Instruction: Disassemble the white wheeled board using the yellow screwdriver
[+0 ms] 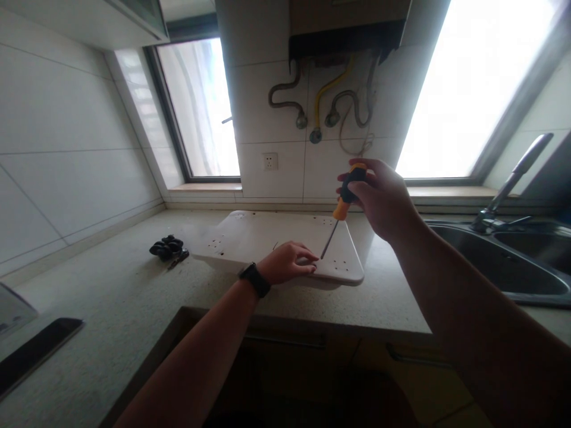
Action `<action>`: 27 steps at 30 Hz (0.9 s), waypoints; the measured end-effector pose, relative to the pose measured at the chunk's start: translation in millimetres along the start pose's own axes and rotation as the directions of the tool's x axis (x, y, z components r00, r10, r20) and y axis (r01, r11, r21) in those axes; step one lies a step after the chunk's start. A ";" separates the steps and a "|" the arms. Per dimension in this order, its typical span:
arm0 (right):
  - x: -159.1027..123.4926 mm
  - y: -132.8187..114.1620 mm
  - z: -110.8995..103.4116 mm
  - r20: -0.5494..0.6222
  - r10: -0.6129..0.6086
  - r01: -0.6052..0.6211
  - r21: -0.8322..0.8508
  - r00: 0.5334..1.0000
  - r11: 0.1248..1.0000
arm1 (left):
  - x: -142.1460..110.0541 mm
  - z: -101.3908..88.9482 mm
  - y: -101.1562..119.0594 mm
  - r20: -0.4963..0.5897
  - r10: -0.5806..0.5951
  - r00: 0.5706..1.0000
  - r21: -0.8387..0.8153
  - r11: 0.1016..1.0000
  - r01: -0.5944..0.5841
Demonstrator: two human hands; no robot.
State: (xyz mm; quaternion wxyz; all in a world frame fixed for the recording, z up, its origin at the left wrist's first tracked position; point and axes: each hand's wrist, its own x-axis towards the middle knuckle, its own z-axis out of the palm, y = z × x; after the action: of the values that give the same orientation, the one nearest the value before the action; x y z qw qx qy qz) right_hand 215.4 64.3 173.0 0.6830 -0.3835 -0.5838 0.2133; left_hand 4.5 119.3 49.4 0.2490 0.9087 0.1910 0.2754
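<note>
A white plastic panel (267, 235) with small holes lies flat on the stone counter (134, 297). My left hand (288, 261) rests on its near edge, fingers pinched together close to the screwdriver tip, perhaps on a tiny screw I cannot make out. My right hand (379, 196) is closed round the orange and black handle of a screwdriver (341, 208), which slants down so its tip meets the panel just beside my left fingertips. A dark watch sits on my left wrist.
Small black parts (167, 246) lie on the counter left of the panel. A phone (35, 351) lies at the near left. A steel sink (504, 255) with a tap (513, 178) is on the right. Pipes and a wall socket (270, 161) sit behind, between two windows.
</note>
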 end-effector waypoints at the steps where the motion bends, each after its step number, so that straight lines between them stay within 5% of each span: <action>1: -1.5 1.6 -2.8 -0.014 0.026 -0.026 0.014 1.000 1.000 | -0.1 0.7 0.7 -0.006 0.003 1.000 -0.007 1.000 -0.003; 17: -29.9 45.4 -48.1 -0.256 0.177 -0.097 0.296 0.950 0.950 | -4.1 10.9 -0.9 -0.127 -0.040 0.991 0.133 0.989 0.057; 27: -52.0 91.0 -84.6 -0.326 0.291 -0.100 0.497 0.899 0.862 | -9.1 11.0 3.7 -0.087 0.025 0.996 0.167 0.986 -0.010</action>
State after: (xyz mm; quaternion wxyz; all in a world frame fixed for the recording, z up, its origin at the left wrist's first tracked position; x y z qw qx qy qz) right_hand 299.1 58.5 67.6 0.8315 -0.3003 -0.3242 0.3366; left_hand 4.7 108.1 39.8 0.1610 0.9148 0.2162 0.3007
